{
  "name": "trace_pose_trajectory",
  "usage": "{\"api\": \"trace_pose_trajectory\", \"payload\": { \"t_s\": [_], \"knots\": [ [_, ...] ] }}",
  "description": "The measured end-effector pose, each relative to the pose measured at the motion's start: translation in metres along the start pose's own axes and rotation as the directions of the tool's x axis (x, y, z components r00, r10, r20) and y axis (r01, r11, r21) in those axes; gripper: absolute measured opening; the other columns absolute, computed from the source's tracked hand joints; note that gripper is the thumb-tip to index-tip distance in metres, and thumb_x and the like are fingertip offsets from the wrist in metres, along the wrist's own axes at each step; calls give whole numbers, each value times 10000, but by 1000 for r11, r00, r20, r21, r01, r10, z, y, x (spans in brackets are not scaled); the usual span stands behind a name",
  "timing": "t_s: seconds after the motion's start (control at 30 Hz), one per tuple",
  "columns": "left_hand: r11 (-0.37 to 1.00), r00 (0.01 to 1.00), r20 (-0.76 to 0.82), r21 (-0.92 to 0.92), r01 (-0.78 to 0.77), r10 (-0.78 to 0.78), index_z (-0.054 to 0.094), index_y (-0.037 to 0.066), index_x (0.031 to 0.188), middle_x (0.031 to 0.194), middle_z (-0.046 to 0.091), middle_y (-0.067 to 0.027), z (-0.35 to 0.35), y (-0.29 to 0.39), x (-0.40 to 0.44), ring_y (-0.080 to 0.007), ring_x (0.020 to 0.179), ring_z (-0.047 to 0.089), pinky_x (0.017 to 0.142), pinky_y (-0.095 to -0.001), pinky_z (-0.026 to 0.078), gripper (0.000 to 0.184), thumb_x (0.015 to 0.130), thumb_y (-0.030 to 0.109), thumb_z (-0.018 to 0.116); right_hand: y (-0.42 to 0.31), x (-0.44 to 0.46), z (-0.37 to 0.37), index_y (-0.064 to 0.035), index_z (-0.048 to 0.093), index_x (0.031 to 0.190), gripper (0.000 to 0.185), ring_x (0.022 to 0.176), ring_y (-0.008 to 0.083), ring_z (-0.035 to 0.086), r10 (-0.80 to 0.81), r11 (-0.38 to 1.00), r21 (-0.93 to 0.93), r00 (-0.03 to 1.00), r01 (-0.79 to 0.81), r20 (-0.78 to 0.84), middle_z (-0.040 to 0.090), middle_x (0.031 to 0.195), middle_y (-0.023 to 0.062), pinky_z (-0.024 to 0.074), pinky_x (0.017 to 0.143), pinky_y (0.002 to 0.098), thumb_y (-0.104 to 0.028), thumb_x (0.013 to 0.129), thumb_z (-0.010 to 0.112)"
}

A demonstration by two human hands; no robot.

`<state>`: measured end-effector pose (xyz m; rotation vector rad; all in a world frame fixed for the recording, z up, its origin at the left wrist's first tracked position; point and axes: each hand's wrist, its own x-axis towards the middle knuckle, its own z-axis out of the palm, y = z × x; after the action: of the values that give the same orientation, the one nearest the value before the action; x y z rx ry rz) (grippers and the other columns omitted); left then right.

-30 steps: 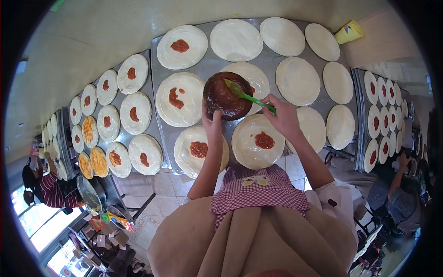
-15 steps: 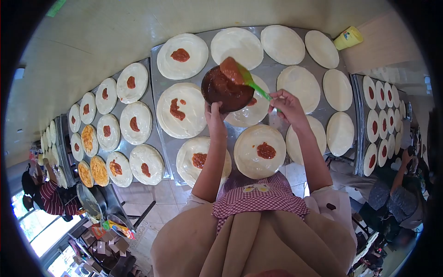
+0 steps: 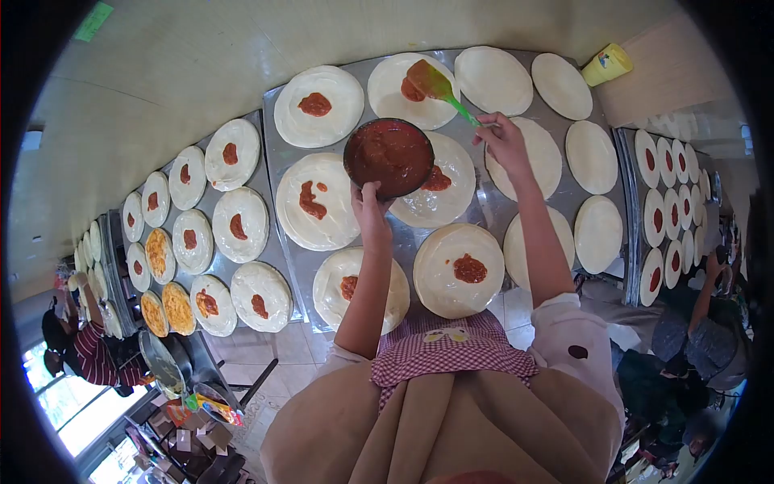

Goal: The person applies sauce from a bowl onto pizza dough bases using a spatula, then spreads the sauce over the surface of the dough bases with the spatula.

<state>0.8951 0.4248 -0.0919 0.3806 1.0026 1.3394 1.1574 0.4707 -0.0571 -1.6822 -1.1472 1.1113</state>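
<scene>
Right hand (image 3: 501, 141): fingers clamped on the handle of a green spatula (image 3: 439, 85), blade pointing up and to the left
Spatula blade: smeared with red sauce, over a patch of sauce (image 3: 412, 91) on a dough disc (image 3: 385, 90) in the far row; cannot tell whether blade and disc touch
Left hand (image 3: 369, 211): thumb over the near rim of a dark bowl (image 3: 399, 196), the other fingers mostly hidden below, gripping it
Bowl: thick red sauce inside, streaked up the walls; held above the tabletop (image 3: 490, 211), between the two leftmost discs of the middle row in view and partly covering both
Main tabletop: twelve discs, three rows of four; the left two of each row carry sauce, the right two are plain
Edges: far row close to the back edge, near row right up to the front edge by the checked apron (image 3: 451, 355)
Open room: narrow strips of bare metal between discs
Yellow cup (image 3: 609, 64): just beside the far right corner, contents hidden
Left tabletop (image 3: 274, 248): sauced discs, three of them covered in orange
Metal pan (image 3: 153, 355): near the left tabletop's front, contents unclear
Striped sleeve (image 3: 90, 343): another person, well apart at far left
</scene>
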Motion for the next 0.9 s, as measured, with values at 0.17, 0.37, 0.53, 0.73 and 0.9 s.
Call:
{"api": "trace_pose_trajectory", "payload": {
  "t_s": [0.17, 0.37, 0.53, 0.73, 0.9],
  "knots": [
    [994, 1000, 4, 105, 3, -4, 400, 42, 1253, 1141, 487, -89, 22, -9, 3, -174, 966, 533, 761, -311, 501, 512, 774, 159, 537, -30, -58, -25, -94, 560, 1008, 201, 645, 129, 633, -97, 974, -191, 984, 125, 153, 639, 711, 32, 445, 570, 292, -142, 813, 570],
    [986, 993, 97, 146, -85, 71, 367, 69, 1310, 1097, 511, -69, 70, -40, -3, -149, 892, 546, 734, -293, 504, 584, 759, 149, 545, -25, -79, -33, -88, 572, 976, 175, 632, 133, 634, -206, 858, -459, 973, 232, 107, 653, 734, 41, 461, 593, 290, -128, 806, 584],
    [979, 996, 85, 201, -17, -1, 384, 80, 1285, 1073, 513, -73, 110, -61, -8, -146, 877, 554, 725, -293, 511, 544, 766, 143, 533, 11, -52, -80, -72, 570, 956, 138, 469, 30, 446, 14, 999, 47, 964, -27, 266, 618, 692, 14, 308, 425, 186, -128, 832, 587],
    [998, 995, 70, -14, 66, -64, 439, 70, 1158, 1047, 522, -90, 156, -107, -3, -208, 884, 571, 738, -341, 509, 393, 784, 167, 511, 6, -40, -145, -96, 558, 994, 159, 440, -8, 373, 106, 952, 241, 943, -188, 316, 606, 676, 8, 242, 395, 153, -113, 838, 584],
    [997, 999, 41, -73, 9, -6, 454, 46, 1068, 1063, 541, -117, 176, -129, -5, -255, 890, 587, 782, -404, 490, 311, 797, 192, 500, 27, 7, -181, -89, 548, 990, 160, 498, 57, 486, -149, 988, 70, 981, 141, 127, 626, 697, 26, 351, 425, 206, -123, 835, 573]
  ]
}}
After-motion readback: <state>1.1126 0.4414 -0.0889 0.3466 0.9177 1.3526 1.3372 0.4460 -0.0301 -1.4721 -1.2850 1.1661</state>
